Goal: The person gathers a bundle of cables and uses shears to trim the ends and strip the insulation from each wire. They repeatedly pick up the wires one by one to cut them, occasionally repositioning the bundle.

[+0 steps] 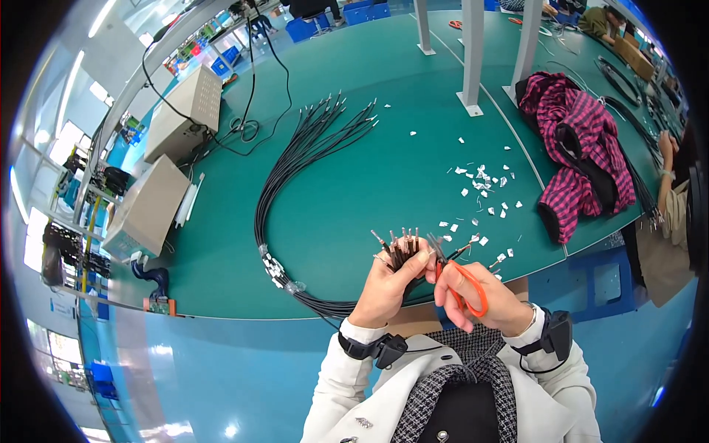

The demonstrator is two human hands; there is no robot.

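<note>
Left hand (391,286): fingers clamped around cables (402,255), ends pointing forward
Right hand (499,301): fingers clamped on scissors (482,294)
Scissors: blades angled forward-left, just right of the cables

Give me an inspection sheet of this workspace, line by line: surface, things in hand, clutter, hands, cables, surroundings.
Surface: green tabletop, front edge curved by the lens.
Things in hand: black cable ends; orange-handled scissors, blades beside the ends, contact unclear.
Clutter: white scraps scattered right of centre; pink-and-black checked garment at right.
Hands: left hand grips the cable ends; right hand holds the scissors.
Cables: black cable bundle curves across the left-centre, bound near the front edge; thick dark cable at the left edge.
Surroundings: beige boxes at left; another person at far right; blue floor.
</note>
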